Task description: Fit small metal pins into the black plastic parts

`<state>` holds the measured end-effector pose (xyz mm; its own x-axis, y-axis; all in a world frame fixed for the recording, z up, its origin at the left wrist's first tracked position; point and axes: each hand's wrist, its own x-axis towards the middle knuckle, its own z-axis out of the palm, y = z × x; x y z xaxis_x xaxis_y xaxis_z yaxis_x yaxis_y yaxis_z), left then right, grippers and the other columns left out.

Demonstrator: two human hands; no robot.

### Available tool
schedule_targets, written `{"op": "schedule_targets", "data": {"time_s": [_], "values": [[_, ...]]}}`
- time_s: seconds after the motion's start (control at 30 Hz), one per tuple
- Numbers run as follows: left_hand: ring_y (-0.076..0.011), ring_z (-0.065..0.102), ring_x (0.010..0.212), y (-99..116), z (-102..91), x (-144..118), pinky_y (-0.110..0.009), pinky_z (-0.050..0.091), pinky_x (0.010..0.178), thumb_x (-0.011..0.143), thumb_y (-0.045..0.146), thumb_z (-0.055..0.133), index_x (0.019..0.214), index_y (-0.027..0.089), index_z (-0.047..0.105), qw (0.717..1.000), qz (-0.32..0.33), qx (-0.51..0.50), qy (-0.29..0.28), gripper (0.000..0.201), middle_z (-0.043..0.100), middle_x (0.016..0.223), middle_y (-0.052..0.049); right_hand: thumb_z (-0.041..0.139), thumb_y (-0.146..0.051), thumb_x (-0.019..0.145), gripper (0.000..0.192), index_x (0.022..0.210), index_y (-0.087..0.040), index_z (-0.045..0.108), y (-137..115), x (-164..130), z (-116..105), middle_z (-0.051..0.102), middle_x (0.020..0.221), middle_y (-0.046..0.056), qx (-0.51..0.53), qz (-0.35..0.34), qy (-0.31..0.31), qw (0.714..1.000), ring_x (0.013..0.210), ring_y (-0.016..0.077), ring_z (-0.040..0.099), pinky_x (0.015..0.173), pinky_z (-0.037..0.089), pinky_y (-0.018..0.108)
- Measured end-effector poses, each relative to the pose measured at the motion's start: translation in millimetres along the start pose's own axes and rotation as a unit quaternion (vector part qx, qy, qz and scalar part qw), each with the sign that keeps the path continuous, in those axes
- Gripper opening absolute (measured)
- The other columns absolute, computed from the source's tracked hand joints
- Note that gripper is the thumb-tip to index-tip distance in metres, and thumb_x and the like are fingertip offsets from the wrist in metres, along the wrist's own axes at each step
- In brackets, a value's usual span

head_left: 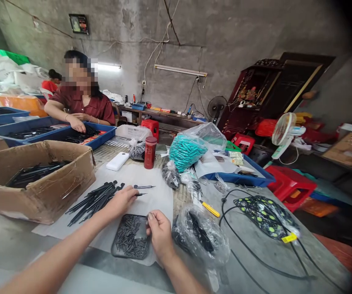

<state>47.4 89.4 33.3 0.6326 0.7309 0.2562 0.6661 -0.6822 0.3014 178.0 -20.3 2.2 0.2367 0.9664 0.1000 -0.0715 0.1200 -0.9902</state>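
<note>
Early stage: only two finished pens [143, 187] lie apart on the paper [160, 196]. Left hand [121, 201] closes on the black barrels [94, 200]; right hand [159, 230] pinches a small tip over the still-full tray [130, 237].

A long grey table [255, 245] carries a white paper sheet [160, 196], an open cardboard box [41, 192] of black sticks, blue trays [102, 136], a red flask [150, 152], a white power bank [117, 161], plastic bags [200, 237], a yellow knife [209, 209], black cable [249, 249], and a dotted pouch [264, 214].
</note>
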Motion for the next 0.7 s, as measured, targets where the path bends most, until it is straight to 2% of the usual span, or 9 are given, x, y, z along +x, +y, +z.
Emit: {"op": "schedule_targets", "data": {"time_s": [0.17,0.4,0.57,0.7], "values": [[-0.0170,0.053,0.081,1,25.9,37,-0.026,0.041,0.072,0.083,0.018,0.037,0.086,0.016,0.061,0.995,-0.015,0.090,-0.044,0.025,0.057,0.082,-0.006,0.044,-0.046,0.075,0.032,0.059,-0.018,0.041,3,0,-1,0.039,0.050,-0.005,-0.005,-0.005,0.000,1.000,0.042,0.0069,0.035,0.042,0.028,0.020],[-0.0210,0.049,0.087,4,47.0,50,-0.031,0.038,0.070,0.081,0.012,0.037,0.083,0.015,0.061,0.989,-0.037,0.133,-0.055,0.024,0.057,0.086,-0.009,0.044,-0.046,0.074,0.032,0.058,-0.018,0.042,6,3,-1,0.039,0.048,-0.005,-0.013,0.001,0.011,1.000,0.041,0.0074,0.035,0.042,0.028,0.021],[-0.0239,0.048,0.092,12,44.4,44,-0.034,0.037,0.072,0.082,0.014,0.038,0.087,0.015,0.060,0.988,-0.041,0.143,-0.046,0.022,0.057,0.090,-0.010,0.046,-0.048,0.072,0.033,0.058,-0.018,0.043,8,2,-2,0.038,0.047,-0.005,-0.004,0.010,0.008,1.000,0.041,0.0076,0.034,0.042,0.029,0.021],[-0.0229,0.047,0.094,13,25.5,24,-0.033,0.038,0.074,0.082,0.019,0.041,0.093,0.017,0.057,0.988,-0.045,0.139,-0.038,0.020,0.056,0.096,-0.009,0.048,-0.049,0.071,0.034,0.058,-0.018,0.044,10,1,-4,0.039,0.047,-0.005,0.003,0.014,0.014,1.000,0.041,0.0072,0.034,0.041,0.028,0.021]]}}
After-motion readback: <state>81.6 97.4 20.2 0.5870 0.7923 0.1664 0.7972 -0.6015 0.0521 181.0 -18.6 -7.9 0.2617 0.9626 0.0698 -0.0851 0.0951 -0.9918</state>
